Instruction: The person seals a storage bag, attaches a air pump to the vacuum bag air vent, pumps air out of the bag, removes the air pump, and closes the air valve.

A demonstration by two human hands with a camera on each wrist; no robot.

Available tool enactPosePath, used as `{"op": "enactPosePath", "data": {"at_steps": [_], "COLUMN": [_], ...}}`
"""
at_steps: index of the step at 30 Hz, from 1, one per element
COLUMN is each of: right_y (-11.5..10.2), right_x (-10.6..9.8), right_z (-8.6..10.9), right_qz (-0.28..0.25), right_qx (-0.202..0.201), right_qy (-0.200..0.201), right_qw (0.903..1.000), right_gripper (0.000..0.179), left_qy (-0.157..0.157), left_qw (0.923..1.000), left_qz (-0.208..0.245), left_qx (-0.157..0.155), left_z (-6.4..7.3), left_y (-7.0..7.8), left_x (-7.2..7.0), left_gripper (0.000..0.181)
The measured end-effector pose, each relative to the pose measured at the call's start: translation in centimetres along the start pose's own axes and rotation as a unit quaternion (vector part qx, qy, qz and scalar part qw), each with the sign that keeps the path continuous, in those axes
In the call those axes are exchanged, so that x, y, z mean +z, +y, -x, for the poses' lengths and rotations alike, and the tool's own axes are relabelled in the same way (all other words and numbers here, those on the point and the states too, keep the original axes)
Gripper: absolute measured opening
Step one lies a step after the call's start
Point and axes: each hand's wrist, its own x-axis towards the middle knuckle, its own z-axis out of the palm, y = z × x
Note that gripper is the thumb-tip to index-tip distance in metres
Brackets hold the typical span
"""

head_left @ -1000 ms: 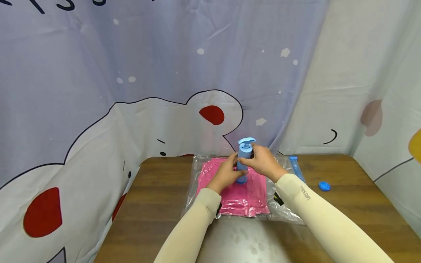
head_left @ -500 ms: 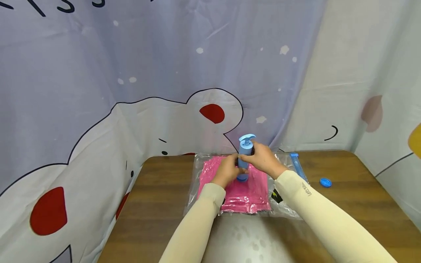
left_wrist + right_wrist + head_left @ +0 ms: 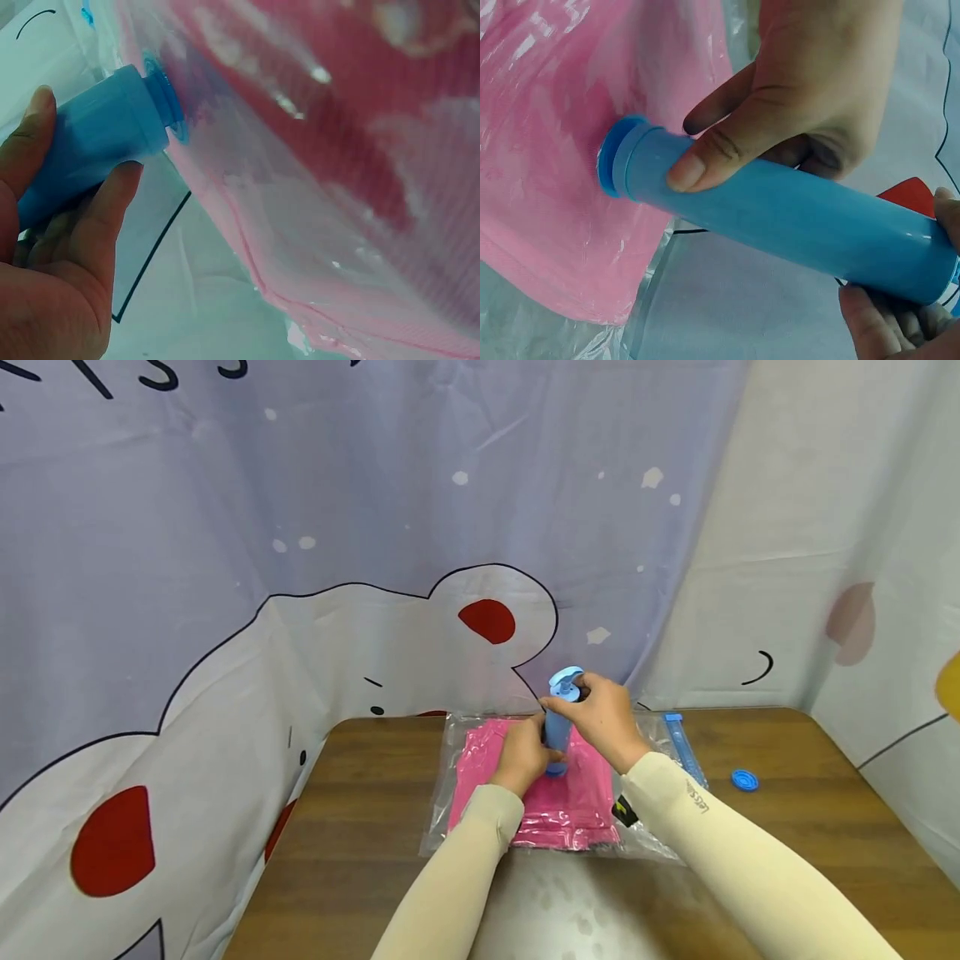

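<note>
A blue hand pump (image 3: 557,731) stands nearly upright on the round blue valve (image 3: 174,101) of a clear plastic bag (image 3: 442,814). Pink cloth (image 3: 480,777) fills that bag. My left hand (image 3: 521,753) grips the lower part of the pump body, thumb on one side and fingers on the other, as the right wrist view shows close up. Higher up, just under the pump's handle (image 3: 566,677), my right hand (image 3: 606,720) holds the top of the barrel between thumb and fingers. The far side of the barrel is hidden by my hands.
A blue slide strip (image 3: 684,750) lies at the bag's right edge, and a round blue cap (image 3: 745,780) rests on the wooden table (image 3: 375,785) beyond it. A patterned curtain (image 3: 375,510) hangs behind the table. A black-and-yellow label (image 3: 623,811) shows near my right sleeve.
My right hand has slid up the barrel to just below the handle, and the handle has turned a little. The left hand keeps its hold while its forearm shifts slightly right.
</note>
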Motion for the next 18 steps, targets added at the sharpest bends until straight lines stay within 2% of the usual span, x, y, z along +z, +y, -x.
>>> {"op": "enactPosePath", "data": {"at_steps": [2,6,7,9,11,14,18], "right_y": [0.2,0.5,0.6,0.7,0.5,0.4,0.4], "right_x": [0.2,0.2,0.2,0.1,0.2,0.1,-0.2], "right_z": [0.1,-0.1,-0.1,-0.1,-0.2,-0.3,-0.2], "right_qz": [0.000,0.011,0.013,0.015,0.014,0.015,0.015], "right_qx": [-0.018,-0.038,-0.037,-0.035,-0.036,-0.039,-0.040], "right_qy": [0.013,0.024,0.022,0.014,0.008,0.000,-0.011], "right_qw": [0.9998,0.9989,0.9990,0.9992,0.9992,0.9991,0.9990], "right_gripper": [0.043,0.037,0.037,0.036,0.036,0.034,0.032], "left_qy": [0.017,0.013,0.008,-0.023,-0.038,-0.045,-0.031], "left_qw": [0.9994,0.9993,0.9993,0.9993,0.9984,0.9966,0.9951], "left_qz": [-0.005,0.010,0.014,0.031,0.043,0.069,0.088], "left_qx": [0.030,0.035,0.033,0.003,-0.002,0.006,0.031], "left_z": [-1.2,-1.1,-1.0,0.3,0.5,0.5,0.4], "left_y": [-2.7,-3.0,-2.9,-0.4,0.0,0.7,1.5], "left_x": [1.8,2.0,1.9,0.2,-0.6,-1.5,-2.1], "left_gripper": [0.059,0.060,0.060,0.060,0.063,0.063,0.054]}}
